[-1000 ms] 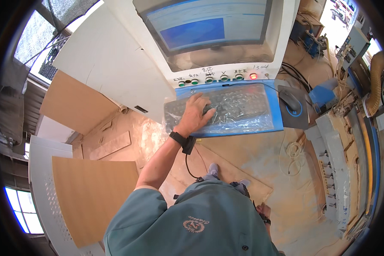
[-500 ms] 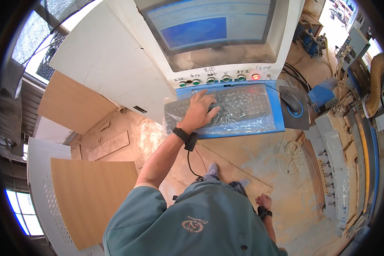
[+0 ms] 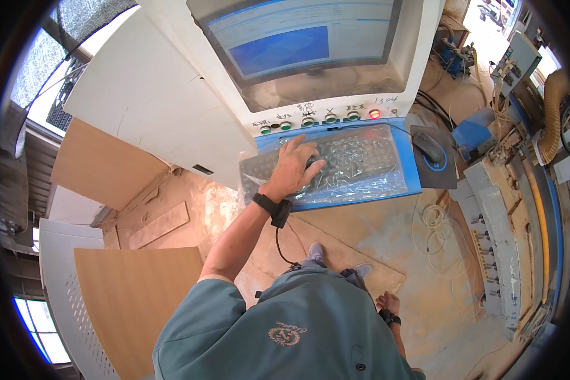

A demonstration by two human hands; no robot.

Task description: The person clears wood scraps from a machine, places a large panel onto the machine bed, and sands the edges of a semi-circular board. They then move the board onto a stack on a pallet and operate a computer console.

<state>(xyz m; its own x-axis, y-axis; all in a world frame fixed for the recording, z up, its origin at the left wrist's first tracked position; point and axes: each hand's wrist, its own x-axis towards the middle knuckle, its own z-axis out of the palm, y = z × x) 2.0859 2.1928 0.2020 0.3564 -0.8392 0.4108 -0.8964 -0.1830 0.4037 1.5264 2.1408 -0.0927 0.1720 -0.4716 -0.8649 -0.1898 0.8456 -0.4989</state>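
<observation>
keyboard (image 3: pixel 354 161): wrapped in crinkled, glossy clear plastic | shelf (image 3: pixel 411 171): smooth blue, matt | console housing (image 3: pixel 145 95): smooth white painted metal | boards (image 3: pixel 126 297): matt pale wood | floor (image 3: pixel 361 221): rough with sawdust | shirt (image 3: pixel 285 329): teal cloth

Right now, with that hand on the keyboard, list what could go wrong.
1. The keyboard lies under crinkled clear plastic; the left hand might press a neighbouring key by mistake.
2. A cable hangs from the wrist device and could snag on the blue shelf edge.
3. Loose cord and a board lie on the dusty floor near the shoes, so a step back may trip. The right hand hangs free.
</observation>
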